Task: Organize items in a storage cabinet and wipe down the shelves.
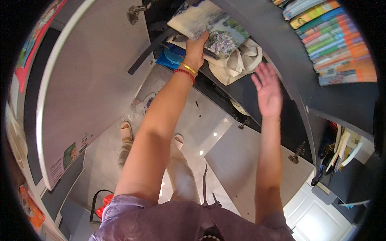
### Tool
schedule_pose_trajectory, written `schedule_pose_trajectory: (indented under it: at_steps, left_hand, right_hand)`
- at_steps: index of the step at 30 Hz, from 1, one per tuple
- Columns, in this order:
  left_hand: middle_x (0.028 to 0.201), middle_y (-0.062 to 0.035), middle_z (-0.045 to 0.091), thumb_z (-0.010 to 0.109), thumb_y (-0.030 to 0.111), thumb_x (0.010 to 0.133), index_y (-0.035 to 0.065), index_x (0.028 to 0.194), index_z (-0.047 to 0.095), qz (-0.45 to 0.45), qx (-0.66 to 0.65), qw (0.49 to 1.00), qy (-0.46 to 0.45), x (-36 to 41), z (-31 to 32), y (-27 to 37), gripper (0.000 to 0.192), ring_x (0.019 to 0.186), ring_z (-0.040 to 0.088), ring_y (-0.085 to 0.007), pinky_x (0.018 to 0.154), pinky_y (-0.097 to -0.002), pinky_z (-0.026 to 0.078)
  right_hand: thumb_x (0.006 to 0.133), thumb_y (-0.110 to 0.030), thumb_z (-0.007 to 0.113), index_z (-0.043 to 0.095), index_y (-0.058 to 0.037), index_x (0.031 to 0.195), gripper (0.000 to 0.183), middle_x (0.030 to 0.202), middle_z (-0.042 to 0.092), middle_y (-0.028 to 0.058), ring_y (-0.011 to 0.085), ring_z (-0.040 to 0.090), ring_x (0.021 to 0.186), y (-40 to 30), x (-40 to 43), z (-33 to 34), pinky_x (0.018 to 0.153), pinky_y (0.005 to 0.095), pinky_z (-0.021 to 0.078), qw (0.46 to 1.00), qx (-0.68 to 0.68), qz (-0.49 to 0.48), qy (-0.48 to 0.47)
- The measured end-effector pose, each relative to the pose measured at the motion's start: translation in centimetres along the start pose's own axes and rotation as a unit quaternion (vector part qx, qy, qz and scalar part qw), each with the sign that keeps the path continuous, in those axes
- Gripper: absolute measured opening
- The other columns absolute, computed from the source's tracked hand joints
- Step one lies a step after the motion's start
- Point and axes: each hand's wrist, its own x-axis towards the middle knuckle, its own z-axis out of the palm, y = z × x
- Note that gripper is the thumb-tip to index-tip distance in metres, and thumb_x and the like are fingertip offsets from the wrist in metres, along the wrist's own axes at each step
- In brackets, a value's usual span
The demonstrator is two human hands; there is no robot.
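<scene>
My left hand [196,49] grips the near edge of a flat item printed with a landscape painting [224,34], thumb on top; whether it is a bag or a folder I cannot tell. Under it, a cream cloth bag [236,64] with loose handles lies crumpled on the cabinet shelf [250,93]. My right hand [267,90] is raised beside that bag, fingers apart and palm bare, slightly blurred. Blue items [171,57] show at the shelf's left end, partly covered by my left hand and the printed item.
One cabinet door [96,66] stands open on the left; another [241,165] hangs open at the right, below the shelf. Rows of books [334,45] fill an upper right shelf. A clear plastic bag [135,110] lies on the tiled floor [208,120] near my feet.
</scene>
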Motion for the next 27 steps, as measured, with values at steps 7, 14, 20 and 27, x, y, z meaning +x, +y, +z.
schedule_pose_trajectory:
  at_steps: [7,14,20,27]
  left_hand:
    - [0.101,-0.0256,0.054,0.068,0.025,0.07,-0.0155,0.109,0.041,0.075,0.251,0.964,0.05,2.8,-0.4,-2.6,0.062,0.09,0.056,-0.0298,0.075,-0.0346,0.044]
    - [0.078,-0.0308,0.058,0.057,0.046,0.075,-0.013,0.078,0.059,0.02,0.514,0.858,0.003,4.2,-1.6,-0.8,0.059,0.08,0.058,-0.0405,0.07,-0.0403,0.045]
    - [0.099,-0.0148,0.055,0.06,0.026,0.08,0.004,0.103,0.055,0.31,0.581,0.743,0.119,-1.9,-12.9,2.6,0.032,0.078,0.057,-0.0234,0.067,-0.0306,0.046]
    - [0.102,-0.0098,0.056,0.055,0.03,0.081,0.0004,0.107,0.053,0.025,0.233,0.96,0.152,3.5,-14.0,2.6,0.039,0.08,0.054,-0.021,0.073,-0.03,0.044]
  right_hand:
    - [0.081,-0.016,0.056,0.048,-0.0079,0.12,0.041,0.13,0.036,0.014,0.0316,0.032,0.12,4.9,0.3,2.3,0.098,0.0404,0.024,0.714,-0.632,-0.302,0.023]
    - [0.086,-0.048,0.039,0.034,-0.0155,0.131,0.056,0.136,0.027,0.0157,0.0381,0.022,0.125,6.4,14.1,7.6,0.102,0.0437,0.019,0.587,-0.779,-0.199,-0.096]
    - [0.081,-0.061,0.035,0.022,-0.0254,0.136,0.067,0.141,0.02,0.0108,0.0377,0.019,0.127,11.7,21.7,0.2,0.102,0.0482,0.0184,0.563,-0.789,-0.21,-0.13]
    - [0.084,-0.057,0.035,0.026,-0.019,0.133,0.063,0.138,0.024,0.0143,0.0398,0.024,0.123,14.2,20.7,1.8,0.098,0.0513,0.0225,0.571,-0.779,-0.247,-0.076]
